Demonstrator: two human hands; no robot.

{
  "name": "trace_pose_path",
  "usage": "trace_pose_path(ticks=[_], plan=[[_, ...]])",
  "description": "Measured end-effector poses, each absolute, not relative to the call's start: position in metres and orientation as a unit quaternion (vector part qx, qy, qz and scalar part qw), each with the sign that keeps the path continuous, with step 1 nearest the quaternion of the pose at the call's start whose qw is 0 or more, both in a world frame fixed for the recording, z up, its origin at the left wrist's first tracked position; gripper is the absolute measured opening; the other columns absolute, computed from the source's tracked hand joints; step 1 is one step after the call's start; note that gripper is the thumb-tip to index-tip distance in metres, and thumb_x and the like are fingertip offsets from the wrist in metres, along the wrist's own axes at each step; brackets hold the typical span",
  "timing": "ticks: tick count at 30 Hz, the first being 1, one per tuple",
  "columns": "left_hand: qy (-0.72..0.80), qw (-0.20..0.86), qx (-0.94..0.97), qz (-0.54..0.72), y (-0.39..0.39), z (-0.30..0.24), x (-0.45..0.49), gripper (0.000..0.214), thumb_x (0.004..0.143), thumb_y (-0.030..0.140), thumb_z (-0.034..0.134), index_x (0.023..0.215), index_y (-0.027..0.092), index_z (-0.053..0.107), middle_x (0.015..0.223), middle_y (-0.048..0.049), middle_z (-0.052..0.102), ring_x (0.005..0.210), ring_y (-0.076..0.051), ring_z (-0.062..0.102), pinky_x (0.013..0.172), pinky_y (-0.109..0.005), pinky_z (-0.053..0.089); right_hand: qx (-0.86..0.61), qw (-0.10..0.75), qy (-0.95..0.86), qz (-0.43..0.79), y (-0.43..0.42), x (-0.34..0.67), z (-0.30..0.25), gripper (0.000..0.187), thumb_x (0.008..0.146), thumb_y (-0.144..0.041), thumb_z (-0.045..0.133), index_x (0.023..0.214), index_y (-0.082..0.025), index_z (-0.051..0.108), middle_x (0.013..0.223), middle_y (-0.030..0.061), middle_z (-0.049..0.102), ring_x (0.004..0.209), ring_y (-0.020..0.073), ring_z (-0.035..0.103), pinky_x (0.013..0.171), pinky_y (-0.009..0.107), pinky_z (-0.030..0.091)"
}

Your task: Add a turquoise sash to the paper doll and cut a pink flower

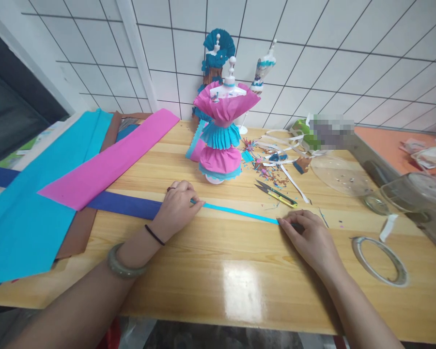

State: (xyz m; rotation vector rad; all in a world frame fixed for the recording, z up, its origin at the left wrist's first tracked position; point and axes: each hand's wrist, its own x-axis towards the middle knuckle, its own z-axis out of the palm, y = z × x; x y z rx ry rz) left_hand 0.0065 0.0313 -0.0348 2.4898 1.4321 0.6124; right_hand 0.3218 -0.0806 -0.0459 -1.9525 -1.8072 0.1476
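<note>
A thin light-blue paper strip (240, 213) lies stretched across the wooden table (218, 271). My left hand (177, 206) pinches its left end, fingers closed, and wears a ring, a black band and a green bangle. My right hand (307, 233) presses the strip's right end down with closed fingertips. Behind the strip stands a small mannequin in a pink and blue crepe paper dress (221, 140).
Sheets of crepe paper lie at left: pink (109, 162), light blue (25, 213), dark blue (127, 204). Scissors (276, 193), paper scraps and white ribbon (276, 145) sit behind the strip. A tape ring (380, 259) and clear plastic lids (341, 172) are at right.
</note>
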Motion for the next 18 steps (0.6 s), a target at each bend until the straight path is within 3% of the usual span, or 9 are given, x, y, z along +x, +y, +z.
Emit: trace_pose_path(ticks=[18], plan=[[0.488,0.099,0.841,0.211,0.0311,-0.0352,0.0051,0.021,0.076,0.035,0.058,0.067,0.017,0.064,0.086,-0.006,0.056,0.089,-0.022,0.05,0.08,-0.038,0.04,-0.755,0.237,-0.61,0.037,-0.0907,0.3281,-0.0441,0.025,0.079,-0.04,0.056,0.065,-0.021,0.061,0.08,0.0078,0.062,0.077,0.0244,0.058,0.071,0.04,0.045]])
